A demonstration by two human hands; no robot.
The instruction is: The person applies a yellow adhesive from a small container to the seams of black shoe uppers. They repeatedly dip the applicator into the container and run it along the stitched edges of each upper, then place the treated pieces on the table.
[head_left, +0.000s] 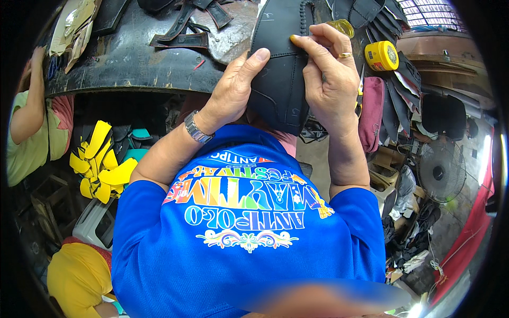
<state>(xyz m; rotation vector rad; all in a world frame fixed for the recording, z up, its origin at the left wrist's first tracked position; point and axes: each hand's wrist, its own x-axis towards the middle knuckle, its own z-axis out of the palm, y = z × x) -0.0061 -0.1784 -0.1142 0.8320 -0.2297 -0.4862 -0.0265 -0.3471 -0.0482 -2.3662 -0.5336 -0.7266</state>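
Observation:
A black leather piece, stitched along its seams and with a braided-looking edge at the top, lies tilted over the table's near edge in front of me. My left hand grips its left edge, thumb on top and the other fingers hidden beneath. Over the right side is my right hand, its index finger stretched toward the leather with a yellow smear on the tip. The other fingers are loosely bent, with nothing visible between them. Close by on the right stand a yellow tub and a small yellowish jar or lid.
Black cut strips lie on the dark worktable. Stacked black pieces and a maroon pouch are at the right. A fan stands beyond. Yellow pieces are piled at left, where other people sit.

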